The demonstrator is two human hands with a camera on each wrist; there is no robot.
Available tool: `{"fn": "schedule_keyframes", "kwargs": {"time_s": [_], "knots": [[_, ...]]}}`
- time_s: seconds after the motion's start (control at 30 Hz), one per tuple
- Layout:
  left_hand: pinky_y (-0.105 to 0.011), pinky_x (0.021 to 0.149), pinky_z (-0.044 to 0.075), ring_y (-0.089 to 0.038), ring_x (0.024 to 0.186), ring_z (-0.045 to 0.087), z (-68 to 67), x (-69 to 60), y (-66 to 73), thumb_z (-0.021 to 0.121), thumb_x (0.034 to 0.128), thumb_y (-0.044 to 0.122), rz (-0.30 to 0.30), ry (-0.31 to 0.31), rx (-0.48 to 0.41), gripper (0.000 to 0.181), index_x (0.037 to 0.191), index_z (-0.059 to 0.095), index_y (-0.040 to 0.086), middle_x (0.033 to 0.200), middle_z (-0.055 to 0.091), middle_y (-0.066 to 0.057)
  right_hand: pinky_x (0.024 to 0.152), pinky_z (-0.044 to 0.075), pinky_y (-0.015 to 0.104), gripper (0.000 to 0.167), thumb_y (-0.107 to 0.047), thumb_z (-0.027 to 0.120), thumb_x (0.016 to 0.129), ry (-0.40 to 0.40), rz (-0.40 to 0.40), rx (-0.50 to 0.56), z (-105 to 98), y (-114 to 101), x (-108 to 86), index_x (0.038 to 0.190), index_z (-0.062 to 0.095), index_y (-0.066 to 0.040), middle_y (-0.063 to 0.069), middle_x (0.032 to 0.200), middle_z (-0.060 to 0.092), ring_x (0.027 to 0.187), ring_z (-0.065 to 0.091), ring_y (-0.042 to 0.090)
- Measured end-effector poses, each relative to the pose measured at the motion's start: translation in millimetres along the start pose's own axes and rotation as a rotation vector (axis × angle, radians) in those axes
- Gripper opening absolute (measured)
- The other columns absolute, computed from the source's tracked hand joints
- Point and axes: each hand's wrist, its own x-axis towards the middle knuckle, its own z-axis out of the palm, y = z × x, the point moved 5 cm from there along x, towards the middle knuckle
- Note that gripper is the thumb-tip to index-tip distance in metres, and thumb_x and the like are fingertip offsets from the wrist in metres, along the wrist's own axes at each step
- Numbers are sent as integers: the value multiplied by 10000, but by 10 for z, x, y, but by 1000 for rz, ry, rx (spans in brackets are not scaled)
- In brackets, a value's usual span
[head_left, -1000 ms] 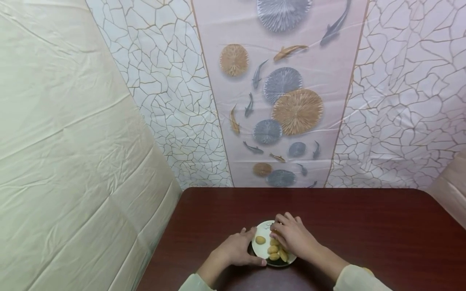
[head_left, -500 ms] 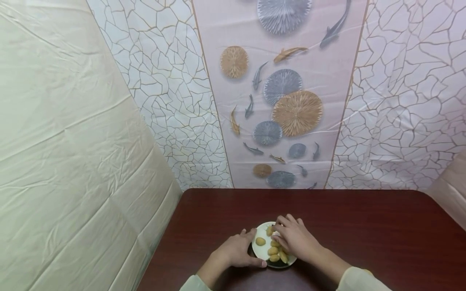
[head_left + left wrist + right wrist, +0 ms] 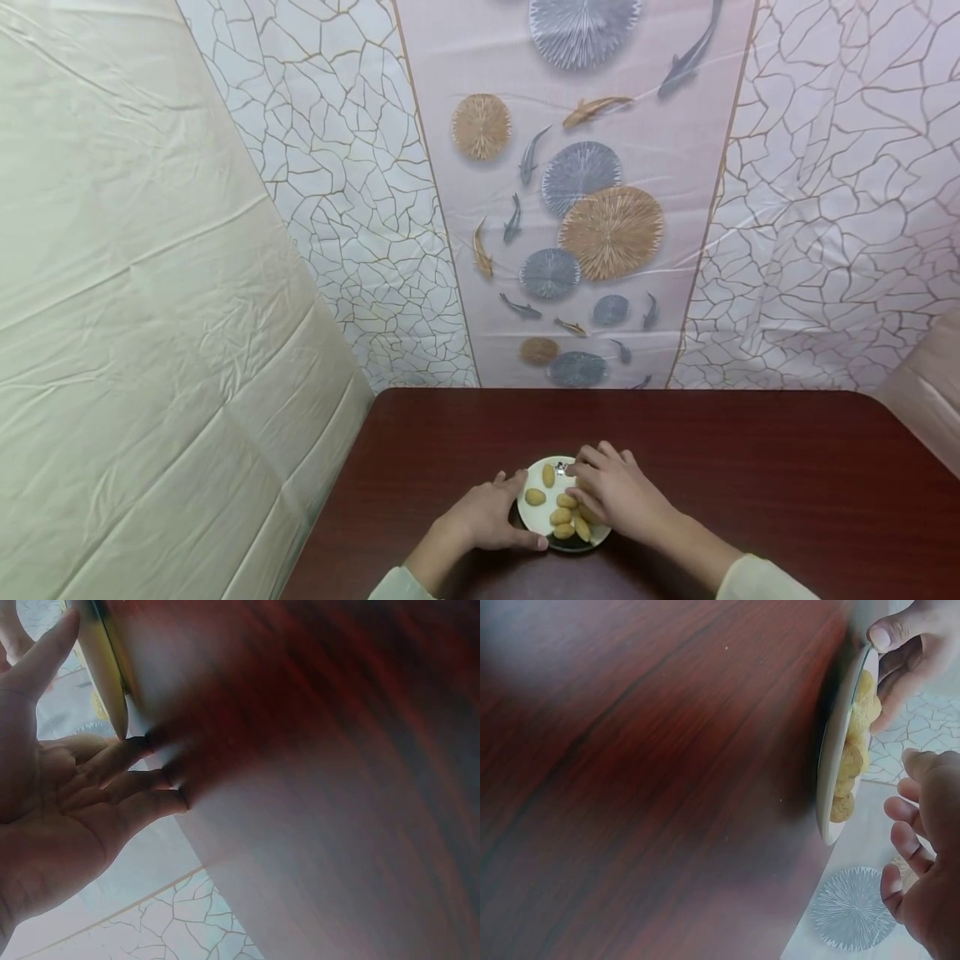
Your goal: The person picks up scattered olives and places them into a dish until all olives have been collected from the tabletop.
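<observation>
A small round white plate [image 3: 542, 518] stands near the front of the table in the head view. On it lie several small oval yellow-brown pieces of food; their exact kind is unclear. Two lie apart, one piece [image 3: 548, 476] toward the back and another piece [image 3: 535, 497] at the left. The others cluster at the right, partly hidden by my right hand [image 3: 617, 495]. That hand hovers above them with loosely bent fingers; in the right wrist view nothing shows in its grasp. My left hand [image 3: 487, 517] rests at the plate's left edge, thumb and extended fingers spread along the rim.
The dark red-brown wooden table [image 3: 420, 442] reaches back to a patterned cloth wall [image 3: 360, 250]. A pale cloth [image 3: 150, 333] hangs along the left side.
My right hand has drawn a little to the right. The back piece, first hidden under its fingers, now lies uncovered and slightly further left. The left hand keeps its place.
</observation>
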Motion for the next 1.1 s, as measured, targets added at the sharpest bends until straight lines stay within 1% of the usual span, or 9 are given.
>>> {"fn": "schedule_keyframes", "kwargs": {"time_s": [0.2, 0.27, 0.33, 0.43, 0.57, 0.77, 1.1], "knots": [[-566, 1241, 495, -408, 1574, 513, 12, -1, 2, 851, 844, 735, 7, 2, 8, 1178, 1734, 373, 130, 1666, 543, -233, 748, 334, 268, 160, -347, 853, 970, -14, 13, 2, -62, 19, -99, 1099, 809, -265, -133, 1049, 656, 930, 481, 64], [-573, 1240, 493, -419, 1569, 516, 17, 1, -3, 851, 842, 737, 7, 3, 9, 1182, 1734, 370, 130, 1668, 536, -242, 745, 328, 264, 167, -350, 869, 952, -1, 5, -7, -97, 31, -139, 1084, 802, -273, -140, 1039, 648, 929, 478, 58], [-584, 1243, 487, -431, 1566, 515, 17, 3, -9, 853, 840, 737, 7, 6, 9, 1187, 1737, 366, 131, 1674, 524, -253, 735, 320, 262, 194, -345, 893, 926, 25, -4, -23, -139, 54, -171, 1077, 801, -264, -140, 1035, 647, 925, 483, 61], [-588, 1250, 479, -436, 1571, 506, 20, 8, -19, 854, 839, 736, 6, 9, 10, 1191, 1740, 359, 135, 1685, 506, -260, 734, 320, 255, 232, -328, 917, 899, 56, 3, -46, -207, 96, -210, 1083, 808, -238, -135, 1037, 659, 927, 498, 65], [-581, 1257, 472, -421, 1585, 494, 30, 14, -21, 847, 843, 743, 6, 9, 13, 1186, 1742, 357, 144, 1696, 498, -247, 740, 333, 256, 247, -337, 918, 901, 54, 24, -65, -278, 144, -276, 1095, 816, -224, -128, 1051, 675, 941, 518, 75], [-580, 1262, 466, -403, 1599, 479, 38, 1, -14, 843, 849, 741, 1, -2, 3, 1175, 1743, 359, 151, 1703, 499, -222, 728, 345, 258, 280, -339, 936, 864, 75, 22, -94, -378, 196, -408, 1096, 811, -246, -134, 1046, 668, 946, 534, 89], [-589, 1255, 470, -434, 1585, 487, 20, -11, -20, 850, 841, 739, -7, -4, -7, 1178, 1747, 354, 175, 1709, 478, -251, 700, 337, 256, 345, -341, 968, 802, 111, 58, -129, -523, 350, -652, 1090, 809, -235, -110, 1058, 686, 937, 550, 119]]}}
